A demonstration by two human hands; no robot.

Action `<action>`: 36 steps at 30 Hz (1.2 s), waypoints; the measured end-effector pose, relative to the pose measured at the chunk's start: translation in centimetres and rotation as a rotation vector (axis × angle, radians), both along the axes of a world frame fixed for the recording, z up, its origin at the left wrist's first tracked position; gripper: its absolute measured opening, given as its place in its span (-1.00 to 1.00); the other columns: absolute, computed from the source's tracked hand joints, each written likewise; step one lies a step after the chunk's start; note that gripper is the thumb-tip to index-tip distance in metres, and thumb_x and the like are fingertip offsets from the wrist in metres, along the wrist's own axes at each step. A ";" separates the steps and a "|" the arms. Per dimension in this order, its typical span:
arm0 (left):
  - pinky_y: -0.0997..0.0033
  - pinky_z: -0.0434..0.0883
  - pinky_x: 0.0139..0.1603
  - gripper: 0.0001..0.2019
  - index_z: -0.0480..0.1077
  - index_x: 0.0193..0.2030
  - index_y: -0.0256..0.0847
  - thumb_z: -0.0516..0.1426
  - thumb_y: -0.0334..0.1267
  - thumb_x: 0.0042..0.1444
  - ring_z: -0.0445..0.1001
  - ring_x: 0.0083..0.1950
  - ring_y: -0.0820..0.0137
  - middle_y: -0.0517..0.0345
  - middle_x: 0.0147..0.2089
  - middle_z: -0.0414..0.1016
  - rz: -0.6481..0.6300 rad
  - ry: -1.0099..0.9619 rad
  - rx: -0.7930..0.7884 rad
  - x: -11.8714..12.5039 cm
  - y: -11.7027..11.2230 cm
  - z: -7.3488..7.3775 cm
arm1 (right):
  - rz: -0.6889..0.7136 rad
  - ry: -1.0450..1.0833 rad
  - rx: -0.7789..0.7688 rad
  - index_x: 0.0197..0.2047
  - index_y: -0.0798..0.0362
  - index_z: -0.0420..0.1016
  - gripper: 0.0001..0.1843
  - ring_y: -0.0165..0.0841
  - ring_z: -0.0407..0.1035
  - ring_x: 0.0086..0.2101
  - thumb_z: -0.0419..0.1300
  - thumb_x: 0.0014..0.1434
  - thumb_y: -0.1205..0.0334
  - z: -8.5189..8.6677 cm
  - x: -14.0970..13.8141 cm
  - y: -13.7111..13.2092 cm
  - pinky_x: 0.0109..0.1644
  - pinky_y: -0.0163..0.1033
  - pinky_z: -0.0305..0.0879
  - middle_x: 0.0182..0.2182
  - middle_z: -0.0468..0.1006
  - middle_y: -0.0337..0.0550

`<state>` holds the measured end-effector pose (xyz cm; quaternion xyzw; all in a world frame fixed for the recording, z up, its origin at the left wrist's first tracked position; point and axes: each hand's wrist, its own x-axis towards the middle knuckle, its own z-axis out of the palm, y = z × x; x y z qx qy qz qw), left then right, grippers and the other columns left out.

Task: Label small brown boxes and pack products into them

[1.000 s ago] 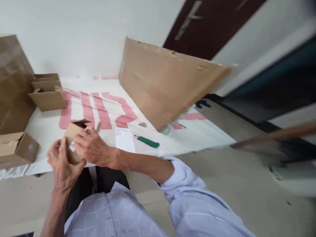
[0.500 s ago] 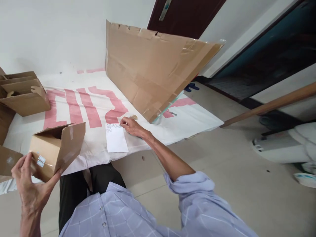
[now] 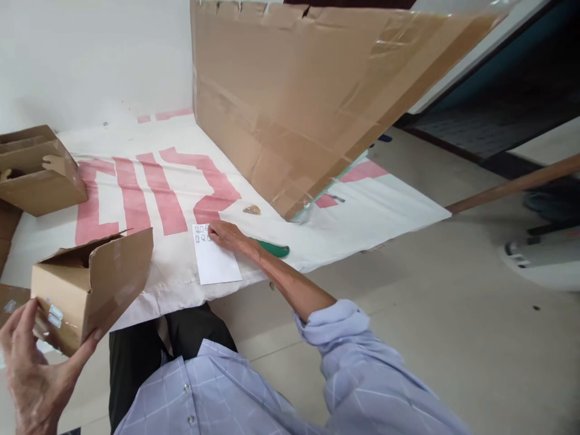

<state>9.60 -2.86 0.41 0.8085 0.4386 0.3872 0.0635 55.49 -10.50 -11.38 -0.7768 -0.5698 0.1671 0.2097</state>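
My left hand [image 3: 31, 368] grips a small open cardboard box [image 3: 90, 284] by its lower corner, at the lower left; two small white labels sit on the box's near face. My right hand [image 3: 229, 234] reaches out to a white sticker sheet [image 3: 215, 260] lying on the white-and-red banner [image 3: 149, 193], fingertips closed in a pinch at the sheet's top edge with its small labels. A green-handled knife [image 3: 274, 249] lies just right of that wrist, partly hidden by it.
A large flat cardboard sheet [image 3: 308, 103] leans against the wall behind the banner. Another open box [image 3: 38, 175] stands at the far left. A small brown scrap [image 3: 252, 209] lies near the cardboard. A wooden pole [image 3: 512, 186] crosses the tiled floor at right.
My right hand left the small box, reached to the sticker sheet, then shifted left along its top edge. My left hand has lowered the box toward the lower left.
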 end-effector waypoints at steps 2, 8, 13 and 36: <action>-0.63 0.45 0.26 0.07 0.26 0.57 0.18 0.49 0.18 -0.12 0.35 0.42 -0.44 -0.08 0.41 0.41 -0.007 -0.008 0.018 -0.1 0.2 -0.2 | -0.003 -0.033 -0.017 -0.21 0.04 0.43 -0.81 -0.34 0.27 -0.24 0.04 0.39 0.43 -0.3 -0.1 0.2 -0.16 -0.24 0.08 -0.22 0.57 -0.13; -0.53 0.48 0.25 0.08 0.25 0.57 0.08 0.49 0.17 -0.09 0.36 0.40 -0.36 -0.16 0.41 0.39 -0.071 -0.001 0.070 -0.5 0.6 -0.8 | -0.045 -0.128 -0.085 -0.11 0.07 0.50 -0.83 -0.25 0.38 -0.18 0.08 0.39 0.38 -0.9 -0.4 0.4 -0.20 -0.22 0.09 -0.13 0.63 -0.02; -0.37 0.46 0.30 0.06 0.24 0.56 -0.16 0.49 0.13 -0.03 0.36 0.39 -0.27 -0.32 0.38 0.35 -0.085 -0.001 0.063 -0.1 -0.1 -0.9 | -0.073 -0.212 -0.103 0.08 0.07 0.51 -0.76 -0.22 0.44 -0.04 0.09 0.42 0.32 -0.1 -2.0 -0.1 -0.15 -0.21 0.15 0.03 0.63 0.04; -0.23 0.30 0.35 0.12 0.05 0.52 -0.11 0.47 -0.13 -0.17 0.34 0.40 -0.22 -0.30 0.42 0.32 -0.073 -0.031 -0.003 4.0 -5.1 -1.6 | 0.770 -0.608 0.653 -0.12 0.02 0.67 -0.82 -0.16 0.39 -0.09 0.21 0.42 0.35 17.9 -22.3 2.2 0.01 -0.06 0.36 -0.20 0.61 -0.03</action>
